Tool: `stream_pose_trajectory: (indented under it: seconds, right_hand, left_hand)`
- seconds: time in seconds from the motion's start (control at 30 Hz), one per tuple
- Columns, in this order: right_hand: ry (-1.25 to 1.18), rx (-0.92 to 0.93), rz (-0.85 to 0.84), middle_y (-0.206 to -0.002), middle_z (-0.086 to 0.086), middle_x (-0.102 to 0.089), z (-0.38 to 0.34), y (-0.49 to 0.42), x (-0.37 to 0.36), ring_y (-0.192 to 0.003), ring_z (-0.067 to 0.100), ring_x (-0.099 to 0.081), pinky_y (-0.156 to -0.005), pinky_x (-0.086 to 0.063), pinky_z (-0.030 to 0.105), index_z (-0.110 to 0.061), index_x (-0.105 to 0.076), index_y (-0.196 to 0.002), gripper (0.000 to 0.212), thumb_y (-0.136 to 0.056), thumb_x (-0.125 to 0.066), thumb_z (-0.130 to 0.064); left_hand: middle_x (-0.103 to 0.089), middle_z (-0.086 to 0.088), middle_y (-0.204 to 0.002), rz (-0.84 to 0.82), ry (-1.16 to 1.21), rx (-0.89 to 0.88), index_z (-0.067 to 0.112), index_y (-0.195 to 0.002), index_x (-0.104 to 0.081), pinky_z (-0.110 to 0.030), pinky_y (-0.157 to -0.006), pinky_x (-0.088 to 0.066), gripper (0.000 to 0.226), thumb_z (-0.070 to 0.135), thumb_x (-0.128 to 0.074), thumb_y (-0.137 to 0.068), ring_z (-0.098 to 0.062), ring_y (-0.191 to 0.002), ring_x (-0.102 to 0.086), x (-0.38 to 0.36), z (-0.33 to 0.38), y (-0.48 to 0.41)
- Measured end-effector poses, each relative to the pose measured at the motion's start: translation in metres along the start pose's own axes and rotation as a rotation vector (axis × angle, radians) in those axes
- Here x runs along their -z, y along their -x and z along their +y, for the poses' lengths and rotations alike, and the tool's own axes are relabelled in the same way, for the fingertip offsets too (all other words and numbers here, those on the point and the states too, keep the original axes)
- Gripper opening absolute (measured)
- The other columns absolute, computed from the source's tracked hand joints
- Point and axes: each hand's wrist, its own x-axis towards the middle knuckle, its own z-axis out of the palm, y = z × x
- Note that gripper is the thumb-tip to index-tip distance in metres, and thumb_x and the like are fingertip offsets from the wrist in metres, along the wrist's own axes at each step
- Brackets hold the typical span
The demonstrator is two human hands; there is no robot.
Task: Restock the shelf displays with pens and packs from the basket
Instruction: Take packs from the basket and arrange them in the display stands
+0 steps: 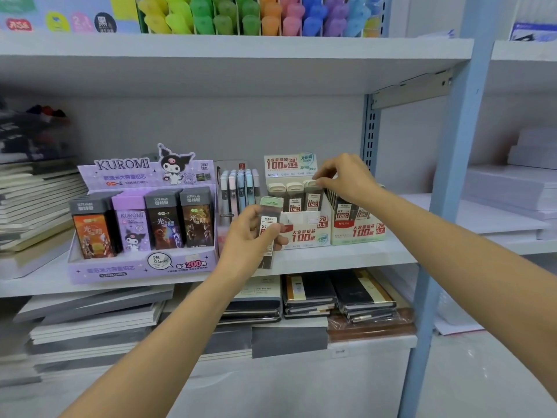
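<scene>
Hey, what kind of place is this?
Most likely a stationery shop. Retail display boxes of pencil lead sit on the shelf, coloured highlighters stand above, and notebooks are stacked below. The left hand holds a lead pack; the right hand pinches a boxed pack.

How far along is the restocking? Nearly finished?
The front row of the Kuromi display looks full, and the 0.5 box holds three packs. The left hand grips a green-capped 0.7 pack; the right hand pinches the box's rightmost pack. That 0.7 pack awaits shelving; the basket is out of view.
</scene>
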Motion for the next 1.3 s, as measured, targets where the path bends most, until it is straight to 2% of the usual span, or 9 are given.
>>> stream_pose_trajectory:
  seconds: [0.1,0.2,0.3,0.37,0.57,0.7,0.87,1.03,1.3]
  right_hand:
    - [0.063,0.007,-0.073,-0.120,0.002,-0.067,-0.003,0.006,0.005,-0.105,0.019,-0.059,-0.090,-0.044,0.035,-0.018,-0.071,-0.111,0.023,-0.093,-0.062,-0.027]
    - [-0.010,0.120,0.069,-0.119,-0.003,-0.066,-0.008,0.021,0.016,-0.111,0.014,-0.056,-0.106,-0.031,0.040,-0.020,-0.067,-0.117,0.027,-0.096,-0.055,-0.031]
    - [-0.275,0.211,0.175,-0.106,-0.005,-0.067,-0.015,0.042,0.026,-0.091,0.007,-0.060,-0.085,-0.050,0.030,-0.016,-0.065,-0.117,0.025,-0.097,-0.054,-0.025]
    - [-0.409,0.236,0.097,-0.103,-0.009,-0.066,-0.018,0.060,0.026,-0.084,0.006,-0.063,-0.075,-0.055,0.024,-0.019,-0.063,-0.119,0.026,-0.095,-0.057,-0.026]
    - [-0.437,0.283,-0.059,-0.095,-0.011,-0.067,0.005,0.099,0.011,-0.084,0.003,-0.062,-0.073,-0.051,0.023,-0.026,-0.065,-0.109,0.020,-0.089,-0.067,-0.022]
    - [-0.537,0.232,0.066,-0.093,0.001,-0.066,0.036,0.102,0.035,-0.084,0.019,-0.064,-0.071,-0.054,0.031,-0.018,-0.061,-0.103,0.010,-0.095,-0.057,-0.013]
    - [-0.506,0.207,0.264,-0.095,0.009,-0.064,0.064,0.089,0.072,-0.084,0.018,-0.063,-0.068,-0.053,0.025,-0.021,-0.055,-0.103,0.014,-0.098,-0.051,-0.009]
    - [-0.424,0.218,0.287,-0.093,0.005,-0.065,0.071,0.078,0.070,-0.085,0.019,-0.065,-0.074,-0.055,0.023,-0.015,-0.057,-0.105,0.009,-0.098,-0.053,-0.011]
    - [-0.274,0.215,0.170,-0.096,-0.005,-0.064,0.078,0.069,0.051,-0.091,0.016,-0.063,-0.081,-0.055,0.033,-0.010,-0.059,-0.111,0.015,-0.098,-0.053,-0.016]
  left_hand:
    - [-0.074,0.000,-0.101,-0.018,0.039,0.012,0.019,-0.108,-0.061,-0.022,-0.074,-0.058,0.022,0.009,-0.066,-0.090,-0.015,-0.084,-0.073,-0.003,0.001,0.001]
    - [-0.076,0.000,-0.098,-0.024,0.047,0.025,0.013,-0.110,-0.059,-0.029,-0.082,-0.057,0.029,0.012,-0.072,-0.084,-0.015,-0.091,-0.073,-0.008,0.002,0.001]
    - [-0.077,-0.008,-0.090,-0.006,0.048,0.032,0.008,-0.108,-0.057,-0.032,-0.085,-0.056,0.034,0.013,-0.076,-0.081,-0.015,-0.089,-0.073,-0.015,0.004,-0.001]
    - [-0.077,-0.009,-0.085,-0.013,0.029,0.018,0.009,-0.103,-0.056,-0.031,-0.083,-0.056,0.031,0.013,-0.077,-0.081,-0.014,-0.086,-0.074,-0.024,0.007,-0.002]
    - [-0.075,-0.008,-0.073,-0.102,-0.107,-0.080,0.012,-0.096,-0.058,-0.044,-0.082,-0.057,0.024,0.020,-0.076,-0.083,-0.027,-0.076,-0.071,-0.060,0.009,0.001]
    - [-0.069,0.012,-0.107,-0.100,-0.477,-0.283,0.026,-0.105,-0.058,-0.032,-0.087,-0.053,0.019,0.032,-0.067,-0.089,-0.006,-0.100,-0.063,-0.075,0.003,-0.001]
    - [-0.030,0.004,-0.157,-0.177,-1.008,-0.577,0.020,-0.147,-0.037,-0.032,-0.119,-0.012,0.057,0.033,-0.057,-0.095,-0.014,-0.147,-0.018,-0.090,-0.003,-0.011]
    - [-0.011,0.000,-0.163,-0.222,-1.241,-0.576,0.017,-0.155,-0.013,-0.034,-0.122,-0.001,0.075,0.036,-0.053,-0.095,-0.017,-0.150,-0.001,-0.100,-0.017,-0.016]
    - [-0.013,-0.001,-0.163,-0.229,-1.280,-0.573,0.015,-0.155,-0.013,-0.038,-0.123,-0.003,0.074,0.034,-0.052,-0.095,-0.017,-0.150,-0.003,-0.101,-0.023,-0.016]
